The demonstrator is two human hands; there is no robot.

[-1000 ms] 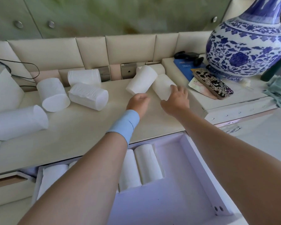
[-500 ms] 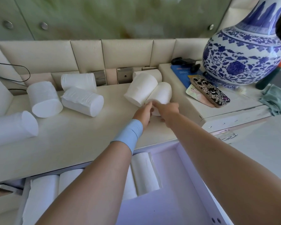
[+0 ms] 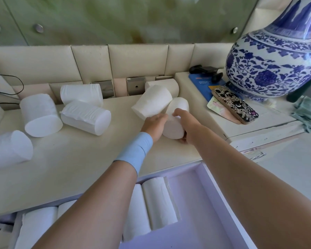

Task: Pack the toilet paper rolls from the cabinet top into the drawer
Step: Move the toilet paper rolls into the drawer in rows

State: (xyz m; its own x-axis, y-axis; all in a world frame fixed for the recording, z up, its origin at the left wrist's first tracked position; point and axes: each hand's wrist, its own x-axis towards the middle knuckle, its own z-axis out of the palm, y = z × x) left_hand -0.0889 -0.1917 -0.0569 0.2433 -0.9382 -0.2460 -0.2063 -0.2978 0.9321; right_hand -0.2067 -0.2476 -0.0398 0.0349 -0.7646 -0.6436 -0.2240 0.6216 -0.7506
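Note:
Several white toilet paper rolls lie on the cream cabinet top (image 3: 83, 159). One roll (image 3: 175, 121) sits between my hands: my right hand (image 3: 187, 124) wraps its right side with the thumb under its near end, and my left hand (image 3: 153, 124), above a blue wristband, presses its left side. A tilted roll (image 3: 153, 103) leans right beside my left fingers, with another roll (image 3: 166, 85) behind it. More rolls (image 3: 85, 117) (image 3: 40, 115) (image 3: 81, 93) (image 3: 7, 151) lie to the left. The open drawer (image 3: 221, 196) below holds rolls (image 3: 159, 202) (image 3: 37, 229) lying side by side.
On a raised ledge to the right stand a large blue-and-white vase (image 3: 273, 65), a patterned phone (image 3: 235, 105), a blue book (image 3: 200, 82), a black gadget (image 3: 204, 70) and a green cloth (image 3: 308, 112). A black cable (image 3: 16, 83) loops at the far left. The drawer's right half shows bare floor.
My right hand has slid from the top of the roll down around its near end. My left hand has let go of the tilted roll and closed against this one. The view has moved nearer.

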